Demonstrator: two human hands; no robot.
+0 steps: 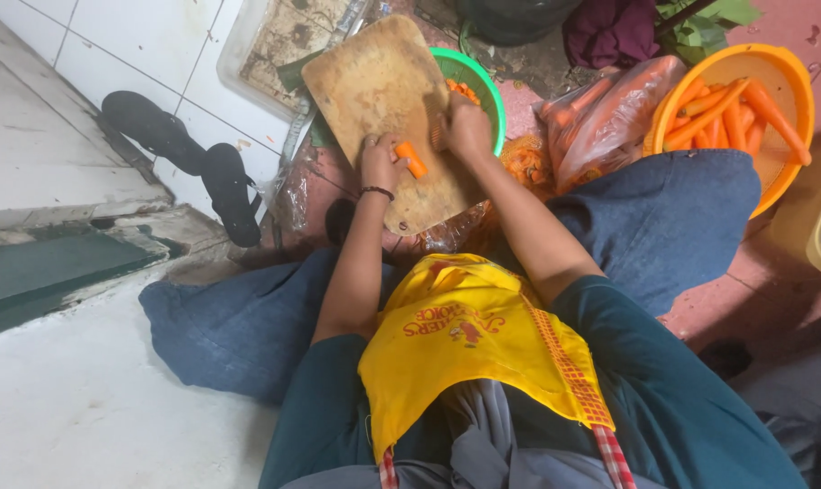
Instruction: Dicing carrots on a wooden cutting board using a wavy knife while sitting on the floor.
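L hand (381, 161) pinches a short carrot piece (411, 159) against the wooden cutting board (383, 91), fingers curled tight round its near end; dark band on the wrist. R hand (465, 127) closed in a fist just beside the piece, on the board's right edge, prob. gripping a knife, but blade hidden, can't tell.

Containers: green bowl (479, 80) behind the board w/ cut carrot bits (463, 90) inside. Orange basin (773, 72) at far right, full of whole peeled carrots (727, 113). Clear plastic bag (601, 113) between bowl & basin, more carrots in it. Pale tray (248, 50) at the board's far left, dirty inside.

Surface/room: reddish floor (791, 263), white tiled wall (130, 36), pair of black sandals (193, 158) lying at the wall. Board tilts up from the person's lap area toward the bowl.

Pose: person sits low, knees spread in blue jeans, yellow apron (465, 344) over teal shirt. Both forearms reach fwd & converge on the board, hands near each other, the carrot piece between them.
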